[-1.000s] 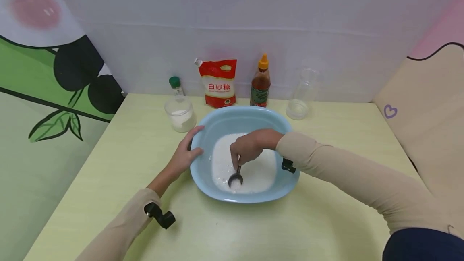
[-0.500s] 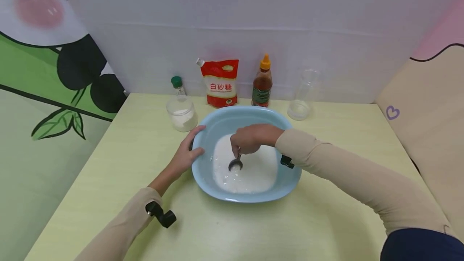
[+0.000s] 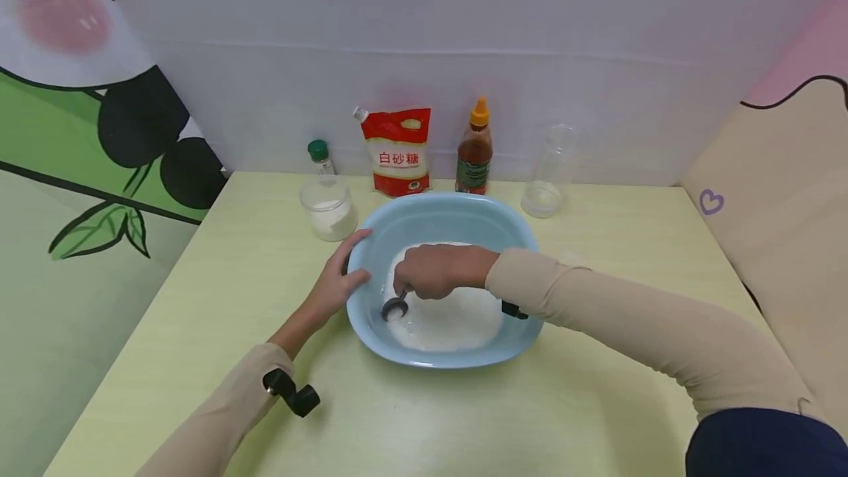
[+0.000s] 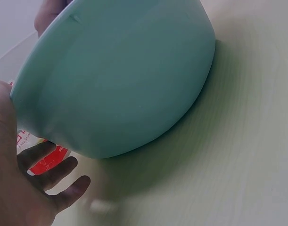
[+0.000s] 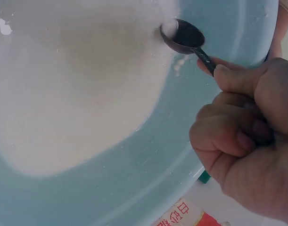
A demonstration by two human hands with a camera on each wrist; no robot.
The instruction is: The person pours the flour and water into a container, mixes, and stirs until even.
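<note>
Spoon (image 3: 394, 308): since half a second ago we see it shifted leftward, together with the right grip (image 3: 433, 271), from the middle of the white liquid (image 3: 457, 319) to its left edge.
Jar (image 3: 333, 221): clear, something white inside, just beside our left fingertips; a green-capped bottle (image 3: 319, 151) stands behind it.
Left grip (image 3: 333, 285): we grasp the basin's rim, thumb over it, and the left wrist view shows three fingers spread outside.
Blue basin (image 3: 450, 210): on the bench (image 3: 397, 418), with the pouch (image 3: 396, 162) and then the sauce bottle (image 3: 473, 157) beyond its far rim.
Right grip: we pinch the spoon's handle, the other fingers curled into the palm.
Clear vessel (image 3: 545, 197): upright past the basin's far right.
Stirring: we judge this the step in hand, though scooping would look similar; the next move seems to call for holding the rim steady while the spoon sweeps back from the wall.
Hidden: most of the handle, behind our right fingers; the green-capped bottle's base; the pouch is cut off in the right wrist view. We cannot tell what the clear vessel contains.
</note>
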